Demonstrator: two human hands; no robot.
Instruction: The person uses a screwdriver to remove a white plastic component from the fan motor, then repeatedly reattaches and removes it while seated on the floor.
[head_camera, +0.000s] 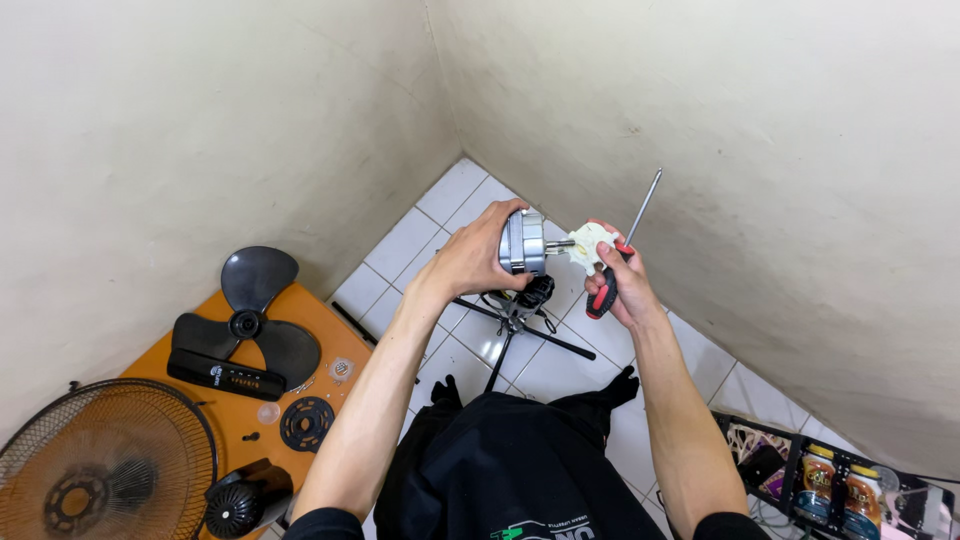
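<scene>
Left hand (470, 262) fingers wrapped around silver motor (522, 243); right hand (618, 282) fingers clamped on red-black screwdriver (620, 255); orange-labelled bottles (838, 480) lower right.

Two bare forearms, uncovered from wrist to past the elbow. Left grip (470, 262) and right grip (618, 285) ungloved, without rings, watch or bracelet. Short black sleeves (322, 524) visible only at the bottom edge, ending just above the elbows. Black trousers (500, 450) of loose, matte fabric, creased and bunched over the knees. Black socks (622, 385) at the feet, one on each side. Small printed marking in white and green on the dark cloth at the lower edge, partly cut off. No tattoos, plasters or other marks to be made out on the arms.
</scene>
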